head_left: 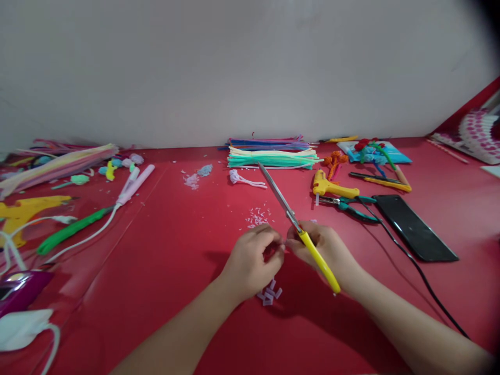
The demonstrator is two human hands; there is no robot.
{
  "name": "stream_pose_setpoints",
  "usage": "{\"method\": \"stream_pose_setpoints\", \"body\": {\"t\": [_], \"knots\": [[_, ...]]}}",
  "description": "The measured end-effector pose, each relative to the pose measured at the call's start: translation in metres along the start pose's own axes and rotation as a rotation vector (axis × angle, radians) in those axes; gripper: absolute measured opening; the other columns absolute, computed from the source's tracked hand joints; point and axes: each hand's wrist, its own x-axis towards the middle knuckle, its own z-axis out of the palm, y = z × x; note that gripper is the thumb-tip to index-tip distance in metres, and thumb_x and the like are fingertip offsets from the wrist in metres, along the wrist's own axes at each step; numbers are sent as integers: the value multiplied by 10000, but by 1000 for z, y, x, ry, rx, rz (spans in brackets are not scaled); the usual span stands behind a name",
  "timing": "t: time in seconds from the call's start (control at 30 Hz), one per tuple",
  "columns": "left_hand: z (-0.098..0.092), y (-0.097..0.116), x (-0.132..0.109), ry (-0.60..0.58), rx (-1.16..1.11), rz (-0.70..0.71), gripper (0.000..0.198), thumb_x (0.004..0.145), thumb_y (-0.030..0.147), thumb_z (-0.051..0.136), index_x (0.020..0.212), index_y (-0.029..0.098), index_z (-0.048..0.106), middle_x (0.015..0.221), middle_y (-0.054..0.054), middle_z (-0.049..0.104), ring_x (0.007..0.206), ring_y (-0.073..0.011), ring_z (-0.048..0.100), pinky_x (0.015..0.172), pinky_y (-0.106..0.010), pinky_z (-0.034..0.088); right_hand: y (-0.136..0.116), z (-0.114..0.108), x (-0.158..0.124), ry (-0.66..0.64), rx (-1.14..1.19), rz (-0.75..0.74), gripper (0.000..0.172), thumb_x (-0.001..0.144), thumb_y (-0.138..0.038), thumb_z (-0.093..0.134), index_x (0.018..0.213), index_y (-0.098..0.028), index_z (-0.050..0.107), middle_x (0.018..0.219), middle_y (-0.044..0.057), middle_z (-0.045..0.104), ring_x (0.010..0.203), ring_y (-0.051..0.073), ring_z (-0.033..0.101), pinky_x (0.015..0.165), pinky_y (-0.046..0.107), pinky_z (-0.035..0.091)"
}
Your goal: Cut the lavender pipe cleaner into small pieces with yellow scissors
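My right hand is closed around yellow-handled scissors, whose long metal blades point up and to the left over the table. Its fingertips also meet those of my left hand. The left thumb and forefinger are pinched together on a small pale piece, mostly hidden by the fingers. Just below the left hand lies a little pile of short pale lilac pieces. Tiny pale clippings are scattered beyond the hands. Farther back rests a pale lilac fuzzy flower with thin stems.
Bundled pipe cleaners lie along the wall. To the right are a yellow glue gun, green-handled pliers, a black phone and a cable. At left sit another glue gun, a pink-white heated tool and a green stick.
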Motion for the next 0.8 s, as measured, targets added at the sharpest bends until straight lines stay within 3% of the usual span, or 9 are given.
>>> {"method": "stream_pose_setpoints", "body": {"t": [0.17, 0.23, 0.37, 0.6, 0.7, 0.8], "knots": [[-1, 1, 4, -149, -577, -390, 150, 724, 276, 489, 721, 161, 585, 640, -21, 572, 518, -99, 487, 508, -230, 388, -9, -2, -2, -62, 154, 96, 44, 662, -205, 460, 684, -170, 477, 455, -84, 352, 369, 38, 338, 362, 160, 265], [-2, -1, 5, -173, -748, -487, 149, 696, 292, 531, 708, 154, 585, 611, -16, 568, 471, -85, 465, 466, -216, 369, -12, -3, -2, -59, 175, 108, 41, 655, -189, 464, 687, -170, 480, 444, -88, 358, 358, 37, 341, 353, 156, 264], [-1, -3, 6, -152, -831, -504, 113, 649, 251, 578, 670, 141, 572, 581, -3, 540, 449, -72, 439, 436, -200, 341, -12, -3, -2, -75, 191, 106, 43, 643, -175, 479, 685, -170, 487, 431, -95, 352, 349, 31, 322, 353, 155, 257], [2, -2, 4, -31, -556, -366, 93, 640, 229, 589, 619, 148, 550, 553, 27, 480, 506, -75, 424, 470, -187, 329, -4, -1, 0, -39, 119, 68, 96, 653, -262, 522, 678, -175, 489, 452, -92, 359, 370, 37, 345, 378, 165, 272], [2, -2, 4, -68, -600, -397, 86, 656, 232, 578, 646, 150, 556, 580, 16, 508, 516, -79, 441, 492, -196, 348, -6, -1, 0, -40, 100, 78, 109, 668, -285, 506, 672, -179, 479, 441, -93, 356, 368, 43, 350, 380, 169, 276], [0, -3, 4, -181, -757, -484, 113, 684, 253, 550, 686, 143, 572, 597, -8, 543, 476, -80, 448, 471, -206, 354, -9, -2, -1, -76, 107, 82, 110, 667, -284, 502, 666, -178, 472, 453, -87, 386, 374, 40, 336, 379, 166, 275]]}}
